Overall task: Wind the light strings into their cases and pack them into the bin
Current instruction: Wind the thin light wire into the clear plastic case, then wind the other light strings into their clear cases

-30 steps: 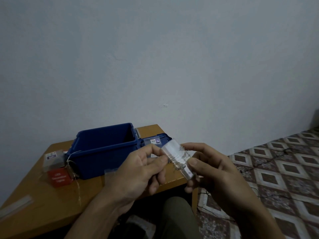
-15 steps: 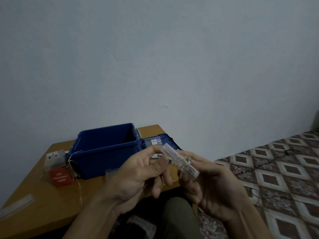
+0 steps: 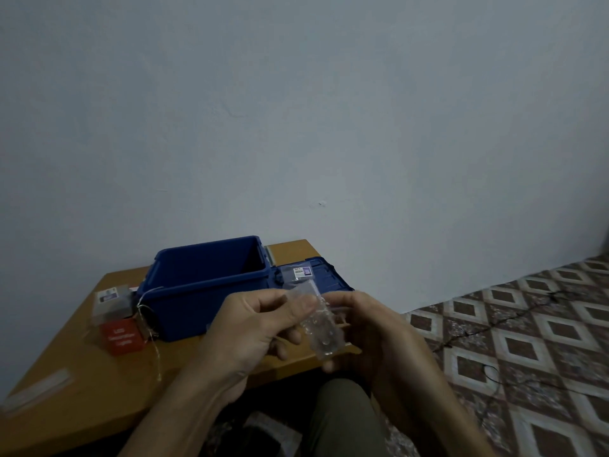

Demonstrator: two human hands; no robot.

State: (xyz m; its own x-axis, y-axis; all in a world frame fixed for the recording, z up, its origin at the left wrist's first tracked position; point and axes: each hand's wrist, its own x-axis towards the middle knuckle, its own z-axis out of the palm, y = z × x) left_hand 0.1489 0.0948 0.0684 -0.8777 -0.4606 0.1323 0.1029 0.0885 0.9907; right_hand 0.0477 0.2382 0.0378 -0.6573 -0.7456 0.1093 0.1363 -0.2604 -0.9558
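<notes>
step in hand: casing a string. your left hand [image 3: 260, 324] and right hand [image 3: 375, 338] both pinch the clear case [image 3: 322, 321], just before the blue bin [image 3: 211, 282]. next, likely: seat it in the bin.

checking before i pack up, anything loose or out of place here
A thin light string hangs loose off the blue bin's left corner and trails down across the table, not wound. A dark cable also sprawls over the tiled floor.
</notes>
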